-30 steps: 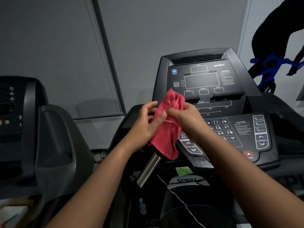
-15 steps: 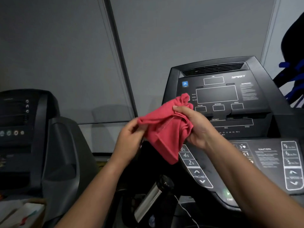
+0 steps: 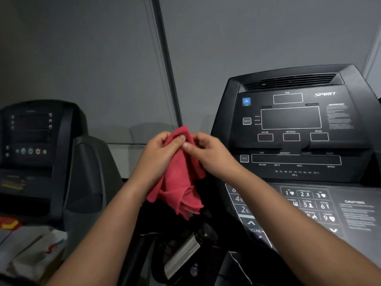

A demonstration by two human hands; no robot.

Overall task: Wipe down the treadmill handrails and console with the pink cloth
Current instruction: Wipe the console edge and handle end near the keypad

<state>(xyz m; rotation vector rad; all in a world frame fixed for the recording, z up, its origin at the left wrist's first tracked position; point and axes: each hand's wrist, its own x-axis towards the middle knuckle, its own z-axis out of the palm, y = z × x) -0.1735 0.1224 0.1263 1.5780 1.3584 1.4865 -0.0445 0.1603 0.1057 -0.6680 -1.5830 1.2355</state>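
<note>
The pink cloth [image 3: 178,182] hangs bunched in the air, left of the black treadmill console [image 3: 292,124]. My left hand [image 3: 158,157] pinches its upper left side and my right hand [image 3: 208,155] pinches its upper right side, thumbs nearly touching at the top. The cloth's lower folds dangle above a silver handrail grip sensor [image 3: 182,254], apart from it. The console's keypad panel [image 3: 309,205] lies below my right forearm. The cloth touches neither console nor handrail.
A second exercise machine's console [image 3: 31,137] stands at the left, with papers and a box [image 3: 35,250] on its lower tray. A grey wall with a dark vertical strip [image 3: 165,65] is behind. A white cable [image 3: 242,265] runs below the keypad.
My hands came together at the cloth's top, gathering what was spread between them. The view has shifted so the console sits further right and closer.
</note>
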